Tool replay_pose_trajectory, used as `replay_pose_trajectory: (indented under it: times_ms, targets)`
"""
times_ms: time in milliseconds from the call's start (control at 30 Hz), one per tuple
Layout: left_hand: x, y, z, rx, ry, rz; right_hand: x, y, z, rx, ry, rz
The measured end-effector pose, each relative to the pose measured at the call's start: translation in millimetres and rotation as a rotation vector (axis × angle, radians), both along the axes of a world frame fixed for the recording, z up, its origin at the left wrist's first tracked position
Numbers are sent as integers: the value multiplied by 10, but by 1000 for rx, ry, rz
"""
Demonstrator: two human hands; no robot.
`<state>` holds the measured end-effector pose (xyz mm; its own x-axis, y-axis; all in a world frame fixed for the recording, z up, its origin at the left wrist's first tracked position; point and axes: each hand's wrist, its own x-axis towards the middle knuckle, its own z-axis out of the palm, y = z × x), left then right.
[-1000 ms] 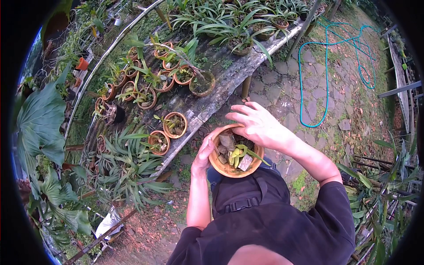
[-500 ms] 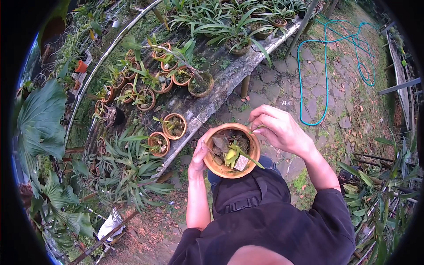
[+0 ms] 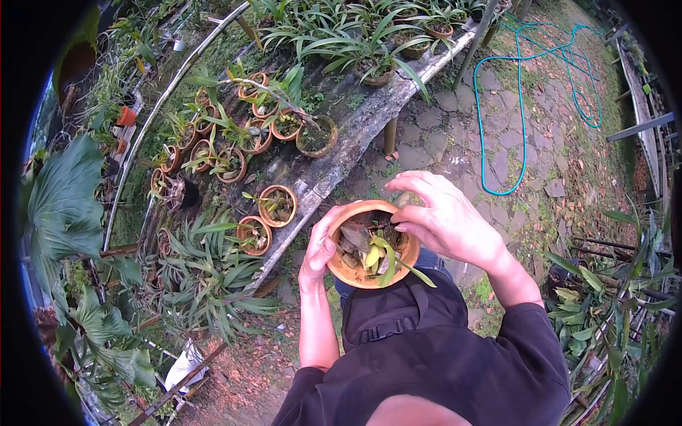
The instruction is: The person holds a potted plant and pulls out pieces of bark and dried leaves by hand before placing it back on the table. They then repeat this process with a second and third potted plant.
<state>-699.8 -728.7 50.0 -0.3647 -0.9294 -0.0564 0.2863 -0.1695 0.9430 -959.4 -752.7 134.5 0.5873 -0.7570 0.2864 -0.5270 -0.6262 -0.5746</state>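
My left hand (image 3: 317, 250) is wrapped around the left side of a round clay pot (image 3: 342, 271), holding it in front of my waist. Inside the pot sits a small plant (image 3: 374, 255) with yellow-green swollen stems, among dark chunks of bark or stone. One long green leaf (image 3: 418, 274) reaches out over the near rim. At the pot's upper right rim is my right hand (image 3: 447, 221), its thumb near the inside of the pot and its fingers apart. Nothing shows between those fingers.
To the left, a mossy bench (image 3: 355, 145) carries several small potted plants and two clay pots (image 3: 278, 205) near its edge. A teal hose (image 3: 524, 135) loops over the stone path (image 3: 433, 135). Leafy plants (image 3: 579, 312) stand at the right.
My right hand has moved in from the right rim over the pot's opening, and its fingers have spread. The pot has tilted slightly. A pale flat piece beside the plant no longer shows.
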Motion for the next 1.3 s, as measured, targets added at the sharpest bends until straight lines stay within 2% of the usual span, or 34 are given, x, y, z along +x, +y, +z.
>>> replay_pose_trajectory:
  times_ms: [133, 333, 533, 733, 833, 867, 967, 1000, 1100, 1200, 1300]
  targets:
    - [-43, 13, 29, -24, -23, -11, 158, -12, -100, -46, 86, 30]
    - [-10, 28, -91, -61, -32, -18, 260, 0, -176, 32, 183, 63]
    - [-10, 35, -95, -36, -12, 7, 336, 62, -295, 4, 33, -7]
    - [-7, 43, 11, 22, -11, 36, 243, 43, -126, 188, -174, -83]
    - [32, 61, -53, 20, 1, 73, -19, 34, -37, 140, -122, -172]
    - [44, 68, -90, 18, 9, 87, -158, 40, -9, 138, 1, -165]
    - [61, 48, -132, 5, 15, 73, -221, 99, 113, 31, 117, -199]
    - [44, 34, -119, 1, 8, 61, -182, 94, 94, 162, 8, -166]
    - [0, -7, -85, -38, -27, 23, 58, 65, -57, 61, -39, -81]
    - [-37, -48, -127, -119, -70, -6, 181, 39, -166, 44, 61, -49]
    - [-62, -8, -107, -89, -82, -9, 230, 52, -241, 42, 104, -41]
